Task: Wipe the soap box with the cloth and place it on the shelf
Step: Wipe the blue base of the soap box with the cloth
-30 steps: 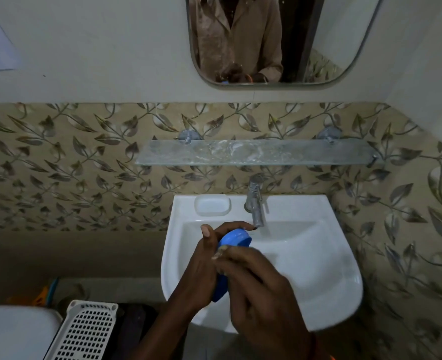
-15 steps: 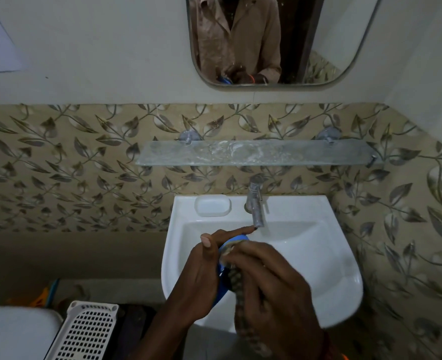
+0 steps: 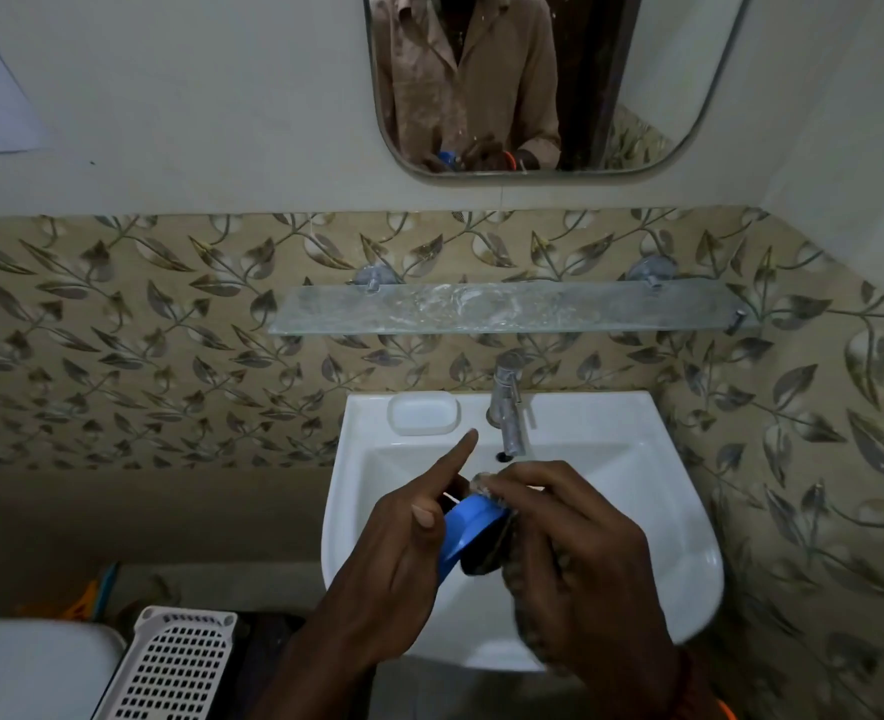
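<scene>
Nearest us we see two hands over one white sink [image 3: 679, 511]. The left hand [image 3: 398, 558] holds the one blue soap box [image 3: 468, 527] on edge, thumb curled along its near side and forefinger pointing straight out toward the wall; half a second ago that finger lay bent over the top of the box. The right hand [image 3: 580, 558] has its fingers curled round one dark patterned cloth [image 3: 528, 605], pressing it against the box's right face and top rim; the box is now tipped more, showing more of its blue side. Down to the left stands one white perforated basket [image 3: 175, 662]. Beyond the hands we count one tap [image 3: 507, 407], then one bare glass shelf [image 3: 507, 306], then one mirror [image 3: 549, 80] above.
</scene>
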